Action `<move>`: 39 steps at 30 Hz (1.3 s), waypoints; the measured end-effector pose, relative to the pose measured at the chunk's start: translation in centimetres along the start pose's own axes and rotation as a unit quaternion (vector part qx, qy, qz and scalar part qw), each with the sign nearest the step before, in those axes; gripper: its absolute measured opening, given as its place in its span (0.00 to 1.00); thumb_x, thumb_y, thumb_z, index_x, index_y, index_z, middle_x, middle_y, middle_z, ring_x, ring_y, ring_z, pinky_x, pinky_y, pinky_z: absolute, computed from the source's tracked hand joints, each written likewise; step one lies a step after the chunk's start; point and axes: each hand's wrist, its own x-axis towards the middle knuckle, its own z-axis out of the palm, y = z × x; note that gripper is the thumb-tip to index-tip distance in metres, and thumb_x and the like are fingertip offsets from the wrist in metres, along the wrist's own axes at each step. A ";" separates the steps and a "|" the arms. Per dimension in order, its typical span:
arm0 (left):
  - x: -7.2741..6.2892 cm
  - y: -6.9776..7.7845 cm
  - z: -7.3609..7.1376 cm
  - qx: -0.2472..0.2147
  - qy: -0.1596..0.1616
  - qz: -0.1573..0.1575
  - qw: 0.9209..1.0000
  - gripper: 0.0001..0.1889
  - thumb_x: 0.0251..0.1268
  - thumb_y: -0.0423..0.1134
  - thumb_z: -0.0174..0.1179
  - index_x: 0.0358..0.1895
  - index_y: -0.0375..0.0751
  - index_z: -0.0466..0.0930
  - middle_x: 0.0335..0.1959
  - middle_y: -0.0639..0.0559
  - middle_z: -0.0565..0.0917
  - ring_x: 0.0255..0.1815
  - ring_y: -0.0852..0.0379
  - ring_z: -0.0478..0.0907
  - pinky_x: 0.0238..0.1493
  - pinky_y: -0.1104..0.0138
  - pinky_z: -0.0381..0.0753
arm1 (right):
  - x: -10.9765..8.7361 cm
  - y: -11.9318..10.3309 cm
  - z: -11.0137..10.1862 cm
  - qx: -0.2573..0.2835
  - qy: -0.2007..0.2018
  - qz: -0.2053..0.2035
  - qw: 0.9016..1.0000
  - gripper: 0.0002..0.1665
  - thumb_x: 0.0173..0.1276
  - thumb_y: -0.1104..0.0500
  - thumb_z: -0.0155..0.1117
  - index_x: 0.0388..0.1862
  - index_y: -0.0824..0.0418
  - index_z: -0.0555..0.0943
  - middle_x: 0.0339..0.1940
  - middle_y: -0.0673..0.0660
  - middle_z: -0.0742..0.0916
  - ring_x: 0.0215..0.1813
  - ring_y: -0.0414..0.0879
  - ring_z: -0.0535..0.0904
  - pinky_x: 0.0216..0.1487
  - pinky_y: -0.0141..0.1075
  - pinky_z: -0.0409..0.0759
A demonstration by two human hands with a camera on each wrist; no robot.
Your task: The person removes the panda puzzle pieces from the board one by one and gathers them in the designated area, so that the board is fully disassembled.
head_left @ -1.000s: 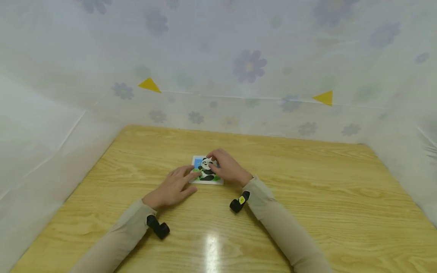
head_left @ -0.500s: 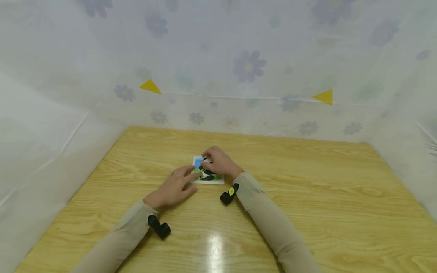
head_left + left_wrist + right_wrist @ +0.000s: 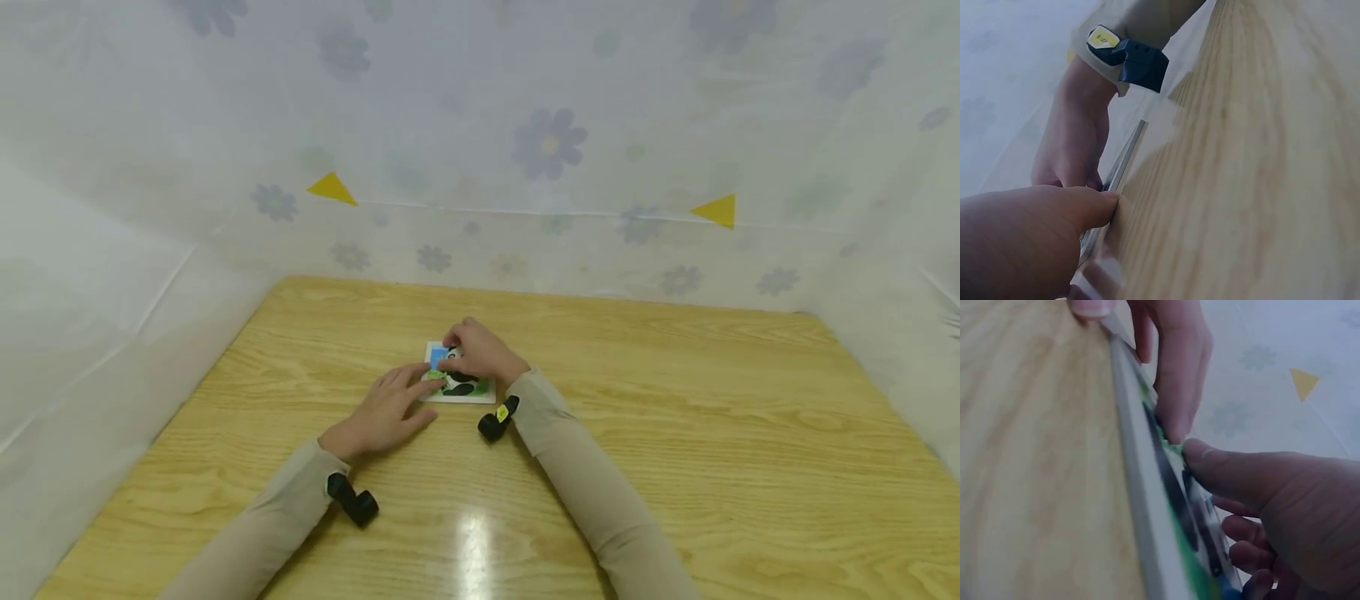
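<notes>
A flat panda picture board (image 3: 465,389) with a white border lies on the wooden table in the head view. My left hand (image 3: 381,414) rests at its left side, fingers stretched out and fingertips on the picture. From the right, my right hand (image 3: 482,352) reaches over the board's upper part and covers some of the panda. In the right wrist view my right thumb touches the picture near the left fingertips, while the other right fingers bend loosely by the far edge. The left wrist view shows the left thumb (image 3: 1088,206) against the board's near edge (image 3: 1127,156).
The wooden table (image 3: 675,433) extends around the board on every side. White flowered sheeting (image 3: 465,125) hangs behind it and at both sides, with two yellow triangles (image 3: 714,212) on the back. A small black camera (image 3: 354,500) is worn on each wrist.
My right hand has slid left across the board, hiding more of the panda's head. The left hand stays almost where it was on the board's left side.
</notes>
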 end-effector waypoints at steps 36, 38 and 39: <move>0.0 -0.1 -0.1 0.005 -0.009 -0.004 1.000 0.26 0.70 0.46 0.54 0.68 0.43 0.69 0.71 0.36 0.63 0.69 0.36 0.61 0.68 0.41 0.58 | 1.2 -0.2 -1.0 0.070 -0.075 0.037 0.994 0.26 0.63 0.52 0.69 0.55 0.65 0.75 0.51 0.59 0.82 0.49 0.49 0.79 0.52 0.39 0.79; 0.0 -0.2 -0.2 0.008 -0.007 -0.003 1.000 0.25 0.70 0.46 0.54 0.68 0.43 0.70 0.71 0.36 0.64 0.68 0.36 0.62 0.68 0.41 0.59 | 1.3 -0.2 -0.9 0.078 -0.074 0.033 0.994 0.25 0.63 0.53 0.69 0.54 0.65 0.77 0.50 0.59 0.83 0.50 0.48 0.80 0.53 0.39 0.79; -0.1 -0.2 -0.2 0.009 -0.005 -0.002 1.000 0.25 0.70 0.46 0.55 0.68 0.43 0.70 0.70 0.36 0.64 0.68 0.36 0.62 0.67 0.40 0.60 | 1.4 -0.2 -0.8 0.080 -0.074 0.021 0.994 0.22 0.63 0.54 0.69 0.52 0.65 0.79 0.49 0.58 0.84 0.48 0.47 0.80 0.51 0.37 0.79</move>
